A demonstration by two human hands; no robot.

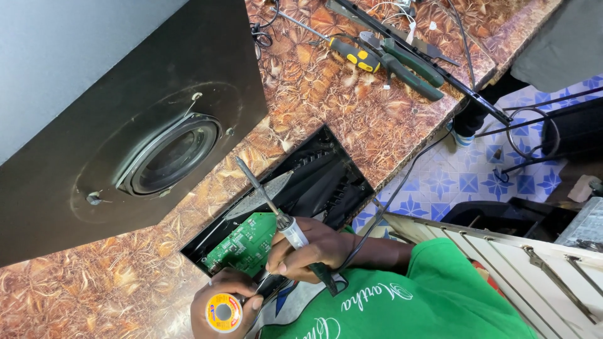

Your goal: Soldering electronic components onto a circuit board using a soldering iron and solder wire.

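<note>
Fingers of your right hand (314,248) are wrapped around the grip of a soldering iron (276,210), pinching it like a pen, and its long metal tip points up and away from your fingertips, above the black open housing (326,182). Fingers of your left hand (227,301) curl around a yellow spool of solder wire (224,312), pressed against its rim just below and to the left of your right fingers. A thin strand seems to run from the spool toward them, though it is too fine to follow.

Only the head view is on hand. Between your two sets of fingers and just above the left ones lies the green circuit board (242,243), seated in the near end of the housing.

As a judgement: the hot shaft sits close to your left fingers and to the board, so a slip could burn skin or bridge two joints. The iron's cord (402,182) trails off the edge of the patterned worktop (352,107) to the right of your right fingers; a snag there could jerk the tip. Your green sleeve (440,295) is also near the grip.

The housing holds the board, a grey plate (260,194) and dark ribbed parts. Up and left of your fingers, the black speaker cabinet (94,144) holds a round driver (169,154) in its recess. Far above lie a yellow-handled screwdriver (355,55) and green-handled pliers (408,66).
</note>
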